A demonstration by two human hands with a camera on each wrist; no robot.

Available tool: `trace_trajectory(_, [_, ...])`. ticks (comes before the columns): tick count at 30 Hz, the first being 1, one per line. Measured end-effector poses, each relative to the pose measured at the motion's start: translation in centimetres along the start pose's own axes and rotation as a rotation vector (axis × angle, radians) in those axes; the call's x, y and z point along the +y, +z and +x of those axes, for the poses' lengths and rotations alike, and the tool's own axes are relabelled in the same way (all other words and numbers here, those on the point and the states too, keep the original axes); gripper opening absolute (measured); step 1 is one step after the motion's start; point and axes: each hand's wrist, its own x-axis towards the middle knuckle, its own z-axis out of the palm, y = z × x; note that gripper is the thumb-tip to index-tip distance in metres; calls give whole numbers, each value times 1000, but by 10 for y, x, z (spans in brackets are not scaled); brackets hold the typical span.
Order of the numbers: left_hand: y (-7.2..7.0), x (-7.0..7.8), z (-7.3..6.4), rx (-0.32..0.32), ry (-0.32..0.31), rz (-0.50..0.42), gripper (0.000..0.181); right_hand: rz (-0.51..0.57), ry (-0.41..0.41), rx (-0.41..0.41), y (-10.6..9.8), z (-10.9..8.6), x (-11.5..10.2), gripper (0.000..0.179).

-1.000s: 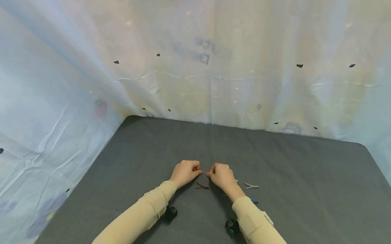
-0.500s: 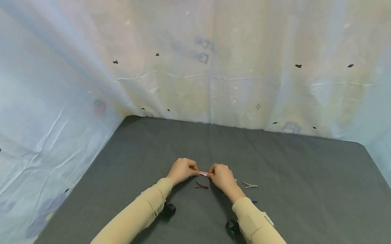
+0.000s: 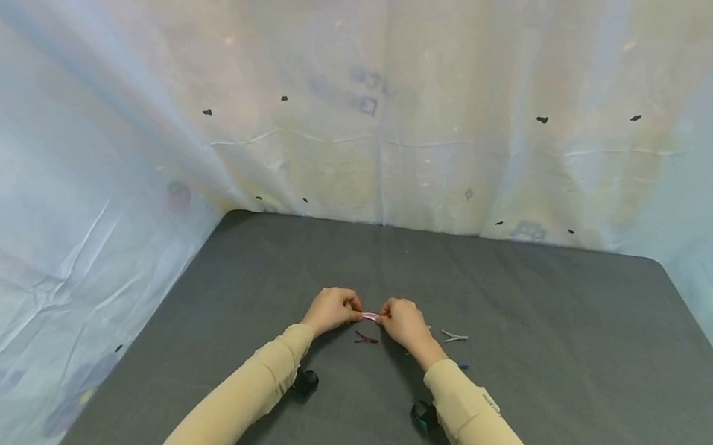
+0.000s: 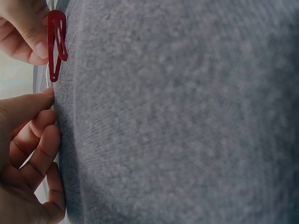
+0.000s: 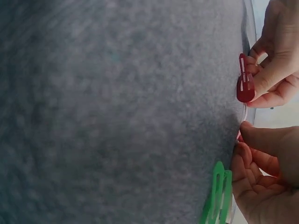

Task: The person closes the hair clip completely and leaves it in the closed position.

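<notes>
A pink snap hair clip (image 3: pixel 370 317) spans the short gap between the two hands in the head view. My left hand (image 3: pixel 333 311) pinches one end of it between thumb and fingertips, and my right hand (image 3: pixel 406 324) pinches the other end. Most of this clip is hidden by fingers in both wrist views. Just nearer than the hands lies a dark red snap hair clip (image 3: pixel 366 338), its parts spread apart; it overlaps the far hand in the left wrist view. In the right wrist view, a green snap clip (image 5: pixel 217 193) lies beside my right hand.
To the right of my right hand lie a whitish clip (image 3: pixel 454 337), spread open, and a blue clip (image 3: pixel 462 366), partly behind the wrist. A dark grey cloth (image 3: pixel 554 316) covers the table. A patterned curtain (image 3: pixel 412 109) hangs behind its far edge.
The pink clip, seen as a thin dark line before, now shows its broader pink face. My left hand has drawn slightly to the left, and the view has shifted a little.
</notes>
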Motion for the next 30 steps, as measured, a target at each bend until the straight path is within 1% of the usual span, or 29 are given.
trace_trajectory(4, [0,-5,1,3,-18,8,11,18,-26,-24,-2,2,-4,10])
trace_trajectory(8, [-2,-7,1,0,-34,-3,12,49,-25,-33,-4,3,-7,8])
trace_trajectory(11, [-3,-7,0,-3,-38,-33,12,75,-19,-25,-9,2,-9,6])
trace_trajectory(14, [-5,-3,-1,6,-47,-62,12,99,-22,-23,-15,-2,-10,6])
trace_trajectory(18, [-9,10,-3,28,-33,-85,12,111,-25,-24,-27,-5,-6,8])
trace_trajectory(23, [-11,34,-5,38,21,-91,16,120,-29,-12,-47,-9,3,11])
trace_trajectory(26, [-6,45,-4,20,49,-83,18,127,-20,-3,-57,-13,11,14])
trace_trajectory(30, [4,56,-3,-25,79,-67,19,147,6,-15,-66,-17,24,18])
